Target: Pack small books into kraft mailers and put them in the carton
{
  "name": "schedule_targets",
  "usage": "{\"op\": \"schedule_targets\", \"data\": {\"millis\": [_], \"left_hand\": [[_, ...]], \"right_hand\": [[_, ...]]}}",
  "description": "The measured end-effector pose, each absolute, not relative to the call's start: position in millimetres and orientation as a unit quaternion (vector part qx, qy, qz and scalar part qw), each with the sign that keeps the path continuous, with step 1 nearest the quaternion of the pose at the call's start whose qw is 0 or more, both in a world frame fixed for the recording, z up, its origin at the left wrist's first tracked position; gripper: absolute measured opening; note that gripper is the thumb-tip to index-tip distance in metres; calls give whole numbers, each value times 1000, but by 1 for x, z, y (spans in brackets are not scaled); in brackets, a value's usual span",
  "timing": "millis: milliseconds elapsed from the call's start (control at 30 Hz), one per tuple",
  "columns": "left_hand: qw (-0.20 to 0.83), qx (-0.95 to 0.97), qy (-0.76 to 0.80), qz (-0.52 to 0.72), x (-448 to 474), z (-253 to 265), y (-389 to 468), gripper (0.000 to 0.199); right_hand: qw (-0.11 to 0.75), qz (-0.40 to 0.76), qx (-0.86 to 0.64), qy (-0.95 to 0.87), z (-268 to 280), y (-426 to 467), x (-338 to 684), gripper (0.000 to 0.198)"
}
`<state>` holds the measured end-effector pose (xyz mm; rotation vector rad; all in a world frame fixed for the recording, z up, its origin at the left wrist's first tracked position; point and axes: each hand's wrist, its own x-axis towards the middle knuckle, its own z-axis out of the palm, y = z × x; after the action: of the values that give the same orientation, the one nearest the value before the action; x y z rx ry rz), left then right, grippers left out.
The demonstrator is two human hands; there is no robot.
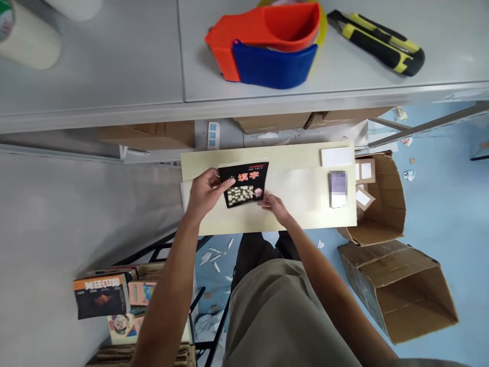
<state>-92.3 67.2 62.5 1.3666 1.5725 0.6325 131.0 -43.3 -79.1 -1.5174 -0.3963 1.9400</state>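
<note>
A thin black book (244, 184) with red characters and a crossword grid on its cover is held a little above the cream-coloured table (229, 224). My left hand (206, 191) grips its left edge, thumb across the front cover. At the lower right corner of the book, the fingers of my right hand (275, 206) are closed on the edge, partly hidden and slightly blurred. Under and to the right of the book lies a pale translucent sheet (296, 189). On the table's right end are a white box (336, 156) and a purple-and-white pack (338, 188).
A tape dispenser (275, 63) and a utility knife (378, 43) lie on the shelf above. Two open cardboard boxes (385, 224) (416, 295) stand right of the table. Stacked books (103, 295) are at lower left. Paper scraps (216, 257) litter the floor.
</note>
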Motion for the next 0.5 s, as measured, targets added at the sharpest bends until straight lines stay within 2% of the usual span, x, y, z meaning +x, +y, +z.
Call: {"op": "schedule_targets", "data": {"millis": [100,200,367,500], "left_hand": [[613,430,596,291,-48,25,32,56],[679,319,594,290,0,-15,-3,62],[681,234,642,264,47,-59,-37,67],[643,223,664,311,45,-75,-31,71]], "right_hand": [[358,724,-569,-156,-63,-73,208,72],[379,701,-567,-209,-51,-100,257,62],[369,641,-625,-251,-60,-121,279,47],[362,620,-643,-268,-79,-109,271,43]]}}
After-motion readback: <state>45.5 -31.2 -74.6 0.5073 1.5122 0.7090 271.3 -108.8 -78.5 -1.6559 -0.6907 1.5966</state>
